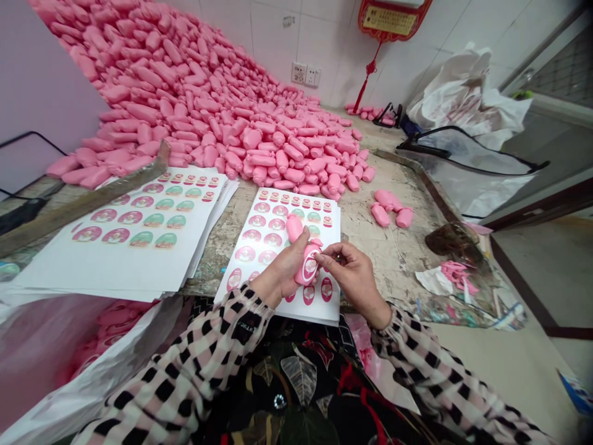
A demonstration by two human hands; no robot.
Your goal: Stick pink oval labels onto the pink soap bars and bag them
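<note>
My left hand (288,262) is wrapped round a small pink plastic bottle (299,282), tilted, with an oval pink-and-white sticker (310,267) on its front. A second pink bottle (293,227) sticks up behind my left thumb, apparently in the same hand. My right hand (351,269) is closed, its thumb and fingertips pinching at the sticker's right edge; the exact contact is partly hidden. Under both hands lies a sheet of stickers (251,235), with rows of pink and green labels and dark pink ovals near its lower edge.
A large heap of pink bottles (199,105) covers the back left of the worn table (361,247). Several loose bottles (388,200) lie to the right. At left, a wooden strip (92,201) crosses another sticker sheet stack (115,266). A plastic bag (467,93) stands back right.
</note>
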